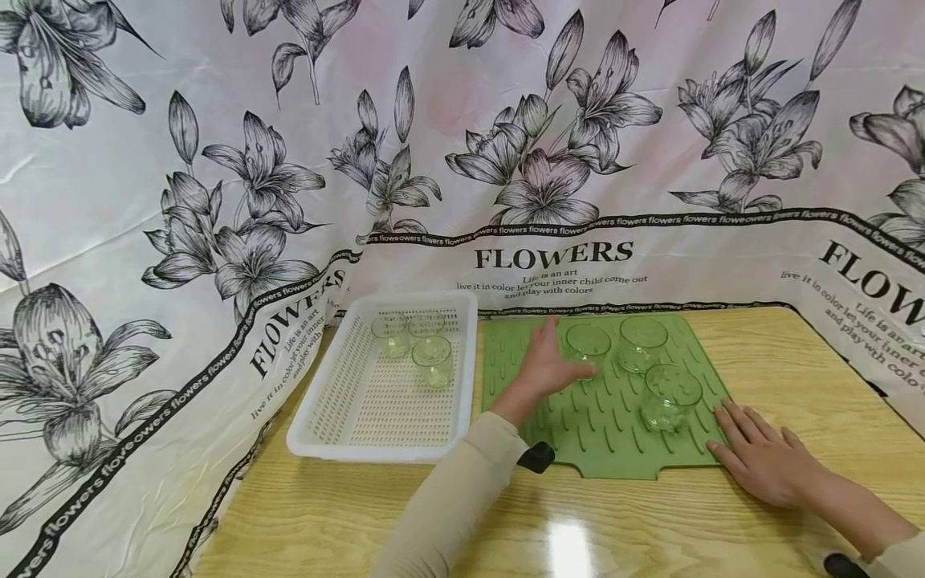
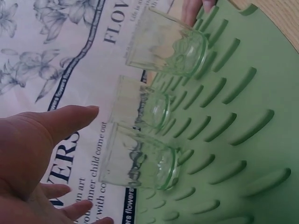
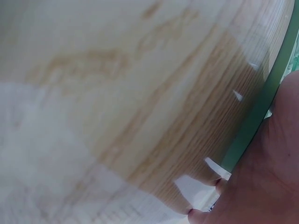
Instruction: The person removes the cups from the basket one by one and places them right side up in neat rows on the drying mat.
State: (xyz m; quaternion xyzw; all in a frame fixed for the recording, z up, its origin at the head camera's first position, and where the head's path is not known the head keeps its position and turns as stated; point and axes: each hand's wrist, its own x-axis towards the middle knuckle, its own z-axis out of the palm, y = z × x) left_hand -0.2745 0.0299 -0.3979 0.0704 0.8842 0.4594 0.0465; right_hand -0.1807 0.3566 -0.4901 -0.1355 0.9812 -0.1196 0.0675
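Note:
Three clear drinking glasses stand on a green ridged drying mat (image 1: 617,453). My left hand (image 1: 545,365) reaches over the mat with thumb and fingers spread, beside the leftmost glass (image 1: 588,341). In the left wrist view, a gap shows between the thumb and the nearest glass (image 2: 140,158). Farther right are a second glass (image 1: 641,343) toward the back and a third glass (image 1: 672,397) nearer the front. At the mat's right edge, my right hand (image 1: 769,461) rests palm down, its fingers extended and fingertips at the mat's border.
Left of the mat, a white perforated plastic basket (image 1: 311,433) holds three more glasses, one of them a small tumbler (image 1: 432,361) near its right wall. Both mat and basket lie on a wooden table (image 1: 347,514). A flower-printed cloth (image 1: 405,265) hangs behind and along the left.

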